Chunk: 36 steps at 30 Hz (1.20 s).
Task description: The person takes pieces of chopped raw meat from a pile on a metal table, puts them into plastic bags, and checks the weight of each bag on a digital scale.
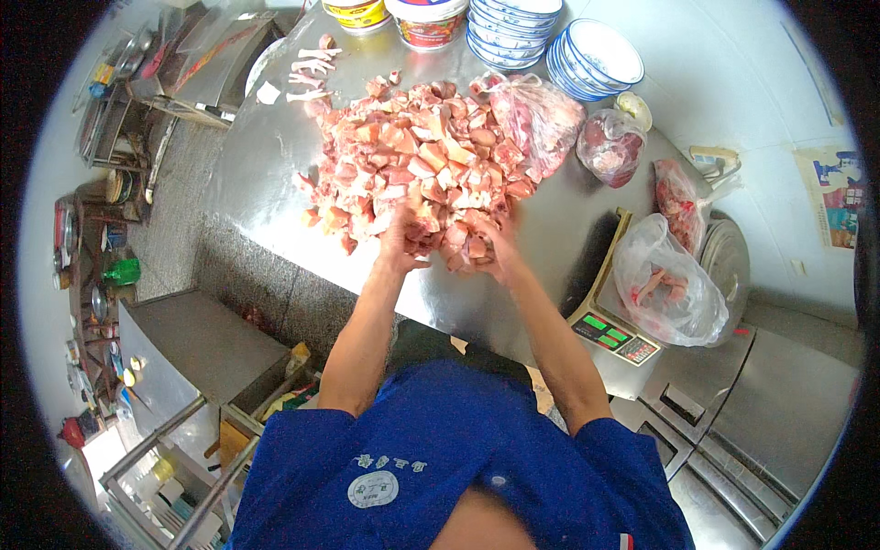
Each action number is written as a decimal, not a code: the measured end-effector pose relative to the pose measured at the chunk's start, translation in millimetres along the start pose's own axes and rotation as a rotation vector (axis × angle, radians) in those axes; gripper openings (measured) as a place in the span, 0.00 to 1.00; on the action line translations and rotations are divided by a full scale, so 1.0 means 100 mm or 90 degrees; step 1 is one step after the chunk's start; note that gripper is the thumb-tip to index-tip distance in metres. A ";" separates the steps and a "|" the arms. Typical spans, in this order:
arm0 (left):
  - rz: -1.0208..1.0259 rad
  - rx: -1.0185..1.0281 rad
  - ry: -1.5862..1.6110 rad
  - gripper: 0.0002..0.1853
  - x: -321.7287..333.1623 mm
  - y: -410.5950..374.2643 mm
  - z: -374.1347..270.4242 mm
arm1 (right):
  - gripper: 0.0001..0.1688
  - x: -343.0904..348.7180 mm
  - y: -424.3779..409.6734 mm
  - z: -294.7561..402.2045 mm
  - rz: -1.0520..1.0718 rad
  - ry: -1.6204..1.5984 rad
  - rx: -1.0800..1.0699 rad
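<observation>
A wide heap of raw meat chunks [412, 158] lies on the stainless steel table [261, 172]. At its near edge my left hand [399, 244] cups several chunks, with the thumb low and the fingers blurred against the heap. Opposite it, my right hand [502, 251] curls around another clump of chunks [467, 244]. The two clumps sit side by side between my palms. Some of my fingertips are hidden by the meat. A clear plastic bag of meat [540, 117] touches the heap's far right side.
Chicken feet [313, 67] lie at the far left of the table. Behind the heap stand tubs [430, 27] and stacked blue-and-white bowls [512, 34]. Another bagged piece of meat [610, 148] sits to the right. A digital scale [612, 333] bears an open plastic bag [674, 302] with meat inside.
</observation>
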<state>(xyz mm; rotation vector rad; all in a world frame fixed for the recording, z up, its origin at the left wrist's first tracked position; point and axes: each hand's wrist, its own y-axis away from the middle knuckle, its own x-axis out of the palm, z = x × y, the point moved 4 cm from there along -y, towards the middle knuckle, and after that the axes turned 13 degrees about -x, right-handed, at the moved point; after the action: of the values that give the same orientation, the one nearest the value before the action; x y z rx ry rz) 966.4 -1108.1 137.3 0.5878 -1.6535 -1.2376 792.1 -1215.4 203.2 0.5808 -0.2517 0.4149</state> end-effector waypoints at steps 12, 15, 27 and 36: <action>-0.058 0.380 0.020 0.28 0.91 0.07 0.31 | 0.19 0.21 -0.27 -0.28 -0.055 -0.086 -0.084; -0.085 0.520 -0.120 0.29 1.02 0.08 0.43 | 0.17 0.04 -0.20 -0.17 -0.023 -0.105 -0.110; 0.247 0.595 -0.206 0.17 2.53 1.03 1.25 | 0.15 -0.67 0.92 1.34 -0.135 -0.153 -0.479; 0.414 0.448 -0.230 0.12 4.09 0.70 2.71 | 0.16 -2.51 1.62 2.13 -0.295 -0.131 -0.586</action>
<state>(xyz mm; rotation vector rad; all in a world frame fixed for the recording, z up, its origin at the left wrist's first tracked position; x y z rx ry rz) 560.9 -1289.3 356.8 0.1853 -2.3486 -0.2746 472.5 -1292.9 367.0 -0.2348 -0.4537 -0.2279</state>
